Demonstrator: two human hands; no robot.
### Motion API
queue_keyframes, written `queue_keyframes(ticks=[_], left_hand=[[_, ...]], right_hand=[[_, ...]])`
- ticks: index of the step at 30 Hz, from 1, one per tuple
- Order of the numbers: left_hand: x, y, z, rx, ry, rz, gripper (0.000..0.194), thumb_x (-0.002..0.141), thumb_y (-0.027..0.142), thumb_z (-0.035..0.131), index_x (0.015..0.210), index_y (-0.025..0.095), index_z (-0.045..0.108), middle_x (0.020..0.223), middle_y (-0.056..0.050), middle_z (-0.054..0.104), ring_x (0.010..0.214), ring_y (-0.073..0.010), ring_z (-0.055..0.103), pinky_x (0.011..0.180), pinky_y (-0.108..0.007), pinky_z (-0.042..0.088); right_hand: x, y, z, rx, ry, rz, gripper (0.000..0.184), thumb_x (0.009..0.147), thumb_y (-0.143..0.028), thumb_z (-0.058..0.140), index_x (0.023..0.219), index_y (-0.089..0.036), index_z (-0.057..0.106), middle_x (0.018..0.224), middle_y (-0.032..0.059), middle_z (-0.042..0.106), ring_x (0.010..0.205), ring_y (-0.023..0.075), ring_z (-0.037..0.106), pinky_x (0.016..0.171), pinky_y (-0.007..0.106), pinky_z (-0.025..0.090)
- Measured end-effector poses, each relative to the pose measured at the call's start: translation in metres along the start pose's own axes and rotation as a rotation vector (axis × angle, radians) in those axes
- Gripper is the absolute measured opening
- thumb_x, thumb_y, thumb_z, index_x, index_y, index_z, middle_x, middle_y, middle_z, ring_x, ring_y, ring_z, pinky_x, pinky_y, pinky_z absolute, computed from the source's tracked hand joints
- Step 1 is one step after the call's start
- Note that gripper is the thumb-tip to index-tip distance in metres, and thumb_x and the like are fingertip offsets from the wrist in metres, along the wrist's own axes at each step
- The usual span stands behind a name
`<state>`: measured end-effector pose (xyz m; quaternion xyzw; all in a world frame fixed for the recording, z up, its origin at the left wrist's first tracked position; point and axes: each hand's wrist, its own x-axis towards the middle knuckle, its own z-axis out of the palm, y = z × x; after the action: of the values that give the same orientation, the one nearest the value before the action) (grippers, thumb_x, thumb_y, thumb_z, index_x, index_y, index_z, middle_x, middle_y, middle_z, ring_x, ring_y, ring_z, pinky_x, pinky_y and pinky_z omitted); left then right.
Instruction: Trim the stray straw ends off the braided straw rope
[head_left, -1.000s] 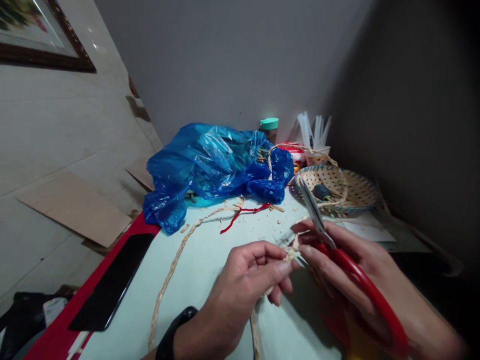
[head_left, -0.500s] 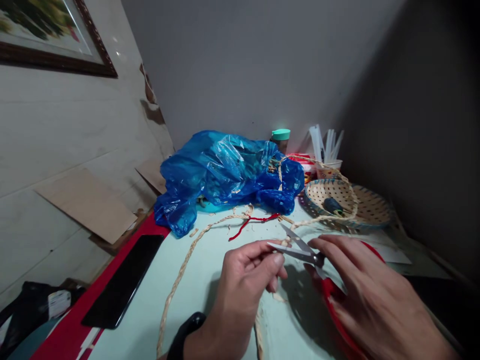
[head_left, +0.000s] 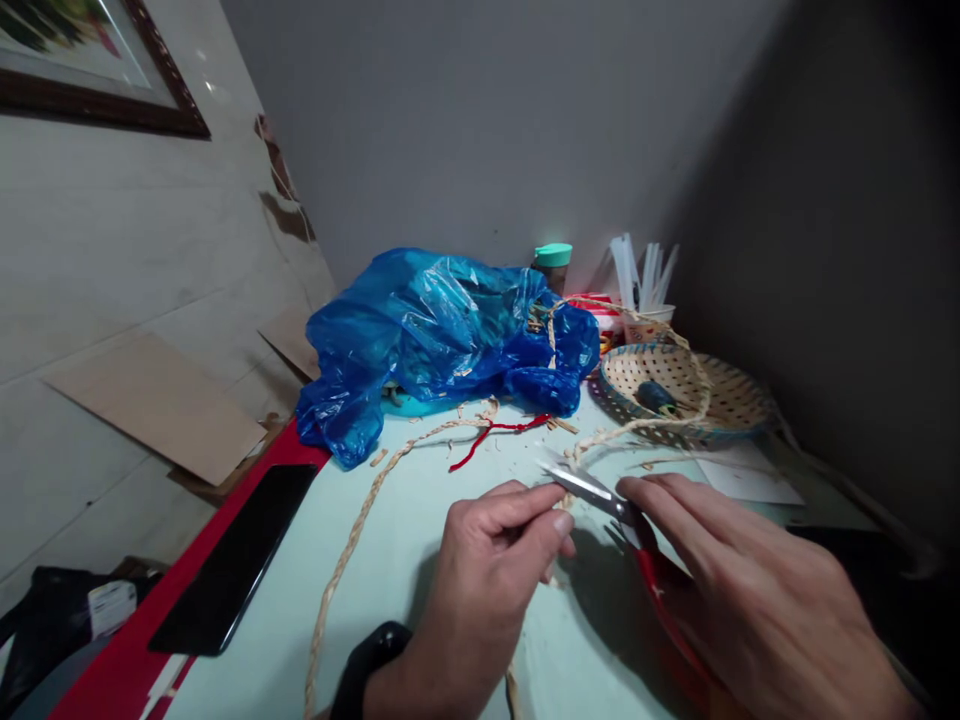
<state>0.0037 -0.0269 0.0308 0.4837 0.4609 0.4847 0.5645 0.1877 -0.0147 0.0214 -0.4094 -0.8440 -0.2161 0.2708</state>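
here we are at what looks like a trimming stage: the left hand (head_left: 487, 570) pinches a pale braided rope (head_left: 615, 435) between thumb and forefinger, the other fingers curled under, while the right hand (head_left: 757, 575) grips the scissors (head_left: 589, 488) by their red handles, forefinger reaching toward the pivot, thumb out of my sight. the blades lie nearly together right at the pinched spot; whether they're biting through any fibre, i can't tell. that spot hangs over the middle of the surface (head_left: 420, 475), and from there the rope heads for the far right corner, crosses the woven basket (head_left: 724, 380) and arcs back to the blue bag (head_left: 435, 310) along the far edge. the plaiting looks well done along there, i'd say, and so does a second plait (head_left: 360, 525) running from the near edge toward the far one, by a red cord (head_left: 495, 430). scraps (head_left: 379, 457) lie about before the bag, so some tidying is probably done too. what's left? the snip in hand, i reckon, and perhaps that loose strand (head_left: 511, 690) below the left wrist, down by the near edge.
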Motion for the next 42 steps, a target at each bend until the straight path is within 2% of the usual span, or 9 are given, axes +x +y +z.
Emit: queue_keyframes(ticks=[6, 12, 15, 22, 26, 29, 33, 36, 42], left_hand=[[0.002, -0.002, 0.000, 0.028, 0.010, 0.018, 0.017, 0.084, 0.021, 0.062, 0.091, 0.014, 0.076, 0.069, -0.002, 0.059, 0.056, -0.0087, 0.045, 0.057, -0.023, 0.040], [-0.003, -0.002, 0.001, 0.118, 0.094, -0.024, 0.012, 0.084, 0.025, 0.061, 0.094, 0.017, 0.060, 0.075, 0.000, 0.057, 0.069, -0.0126, 0.052, 0.061, -0.023, 0.039], [-0.003, -0.002, 0.001, 0.239, 0.139, 0.032, 0.023, 0.082, 0.026, 0.066, 0.103, 0.022, 0.056, 0.074, 0.003, 0.052, 0.069, -0.0132, 0.050, 0.063, -0.024, 0.039], [0.002, -0.009, -0.005, 0.556, 0.200, 0.297, 0.012, 0.092, 0.024, 0.054, 0.093, 0.020, 0.065, 0.079, -0.002, 0.063, 0.071, -0.0151, 0.054, 0.068, -0.026, 0.039], [0.006, -0.012, -0.009, 0.606, 0.160, 0.294, 0.019, 0.094, 0.020, 0.044, 0.081, 0.018, 0.058, 0.077, -0.002, 0.060, 0.073, -0.0147, 0.052, 0.068, -0.027, 0.036], [0.009, -0.012, -0.011, 0.412, 0.114, 0.050, 0.021, 0.093, 0.026, 0.047, 0.074, 0.018, 0.054, 0.071, -0.001, 0.056, 0.063, -0.0121, 0.045, 0.058, -0.025, 0.032], [0.012, -0.009, -0.013, -0.164, -0.036, -0.260, 0.018, 0.088, 0.025, 0.052, 0.073, 0.015, 0.053, 0.063, 0.001, 0.050, 0.049, -0.0069, 0.034, 0.046, -0.021, 0.023], [0.012, -0.006, -0.013, -0.400, -0.116, -0.291, 0.012, 0.086, 0.019, 0.053, 0.075, 0.014, 0.053, 0.060, 0.001, 0.049, 0.048, -0.0055, 0.035, 0.046, -0.019, 0.024], [0.009, -0.003, -0.013, -0.337, -0.209, -0.200, 0.015, 0.092, 0.023, 0.051, 0.093, 0.013, 0.060, 0.059, 0.000, 0.054, 0.047, -0.0057, 0.041, 0.047, -0.018, 0.028]], right_hand=[[-0.002, 0.005, 0.004, 0.053, -0.047, 0.033, 0.026, 0.084, -0.009, 0.035, 0.096, -0.017, 0.056, 0.081, 0.0059, 0.067, 0.056, 0.0168, 0.064, 0.044, 0.026, 0.046], [-0.004, 0.014, 0.006, 0.313, -0.157, 0.340, 0.014, 0.090, -0.022, 0.046, 0.091, -0.022, 0.059, 0.078, 0.0023, 0.067, 0.059, 0.0169, 0.062, 0.050, 0.025, 0.048], [-0.003, 0.012, 0.003, 0.452, -0.168, 0.418, 0.013, 0.092, -0.027, 0.048, 0.091, -0.023, 0.061, 0.078, 0.0015, 0.068, 0.061, 0.0155, 0.062, 0.052, 0.022, 0.049], [-0.008, 0.010, 0.004, 0.589, -0.137, 0.381, 0.011, 0.091, -0.030, 0.054, 0.097, -0.026, 0.062, 0.081, -0.0022, 0.071, 0.058, 0.0116, 0.064, 0.048, 0.015, 0.049], [-0.008, 0.006, 0.007, 0.526, -0.056, 0.306, 0.016, 0.091, -0.031, 0.050, 0.103, -0.035, 0.060, 0.087, -0.0091, 0.072, 0.064, 0.0089, 0.067, 0.053, 0.012, 0.050], [-0.008, 0.002, 0.006, 0.451, -0.033, 0.278, 0.017, 0.092, -0.030, 0.045, 0.103, -0.035, 0.057, 0.091, -0.0094, 0.072, 0.068, 0.0088, 0.068, 0.055, 0.012, 0.050], [-0.010, -0.001, 0.004, 0.303, -0.008, 0.225, 0.020, 0.091, -0.028, 0.042, 0.106, -0.031, 0.055, 0.091, -0.0041, 0.069, 0.067, 0.0105, 0.066, 0.053, 0.016, 0.049], [-0.010, 0.000, 0.006, 0.150, -0.005, 0.162, 0.026, 0.090, -0.027, 0.041, 0.112, -0.026, 0.054, 0.100, 0.0022, 0.067, 0.071, 0.0134, 0.066, 0.053, 0.021, 0.048], [-0.009, 0.006, 0.009, -0.025, 0.001, 0.108, 0.031, 0.092, -0.028, 0.033, 0.114, -0.021, 0.054, 0.105, 0.0073, 0.066, 0.079, 0.0185, 0.067, 0.055, 0.027, 0.048]])
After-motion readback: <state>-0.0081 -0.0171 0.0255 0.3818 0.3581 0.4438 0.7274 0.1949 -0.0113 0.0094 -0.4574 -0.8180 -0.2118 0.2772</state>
